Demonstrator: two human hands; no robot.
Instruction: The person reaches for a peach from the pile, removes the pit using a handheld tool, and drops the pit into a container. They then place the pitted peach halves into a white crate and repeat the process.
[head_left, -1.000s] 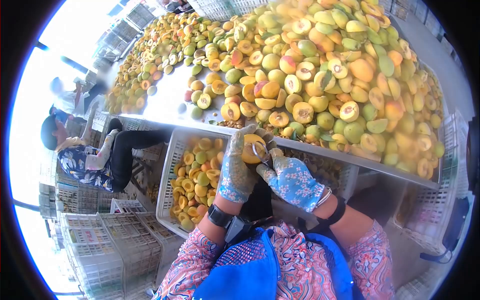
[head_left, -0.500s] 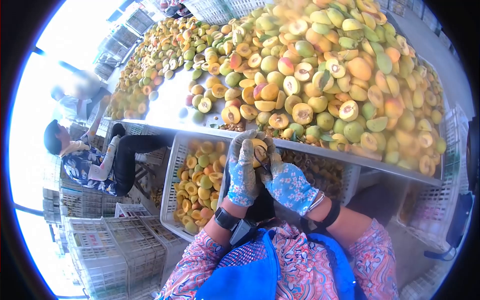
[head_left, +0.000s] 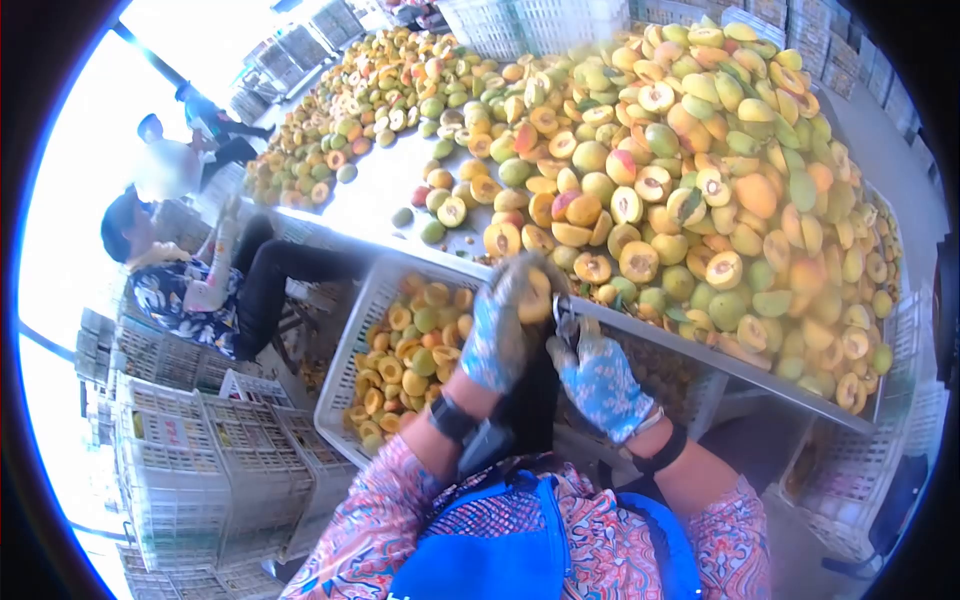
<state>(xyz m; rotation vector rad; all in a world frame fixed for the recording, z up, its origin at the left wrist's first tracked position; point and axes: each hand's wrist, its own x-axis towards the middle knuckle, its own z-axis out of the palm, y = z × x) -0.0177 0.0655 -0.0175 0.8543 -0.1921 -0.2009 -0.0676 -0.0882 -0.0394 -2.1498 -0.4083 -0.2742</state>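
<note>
My left hand [head_left: 505, 325], in a blue floral glove with stained fingers, holds a halved yellow fruit [head_left: 535, 297] above the table's front edge. Just right of it, my right hand [head_left: 598, 375], gloved alike, is closed around a small metal tool [head_left: 565, 318] whose tip points up beside the fruit. Fruit and tool appear slightly apart. Behind both hands lies a large heap of halved and whole fruits [head_left: 640, 210] on the metal table [head_left: 380, 200].
A white crate [head_left: 340, 375] of fruit halves stands left of my left hand. Another crate [head_left: 700, 395] is under the table edge [head_left: 720, 350]. Stacked crates [head_left: 180, 480] stand at lower left. A seated person [head_left: 190, 290] is at the left, with other people behind.
My hands have moved apart, and the metal tool now shows clear of the fruit. The view has shifted, and more people show at the upper left.
</note>
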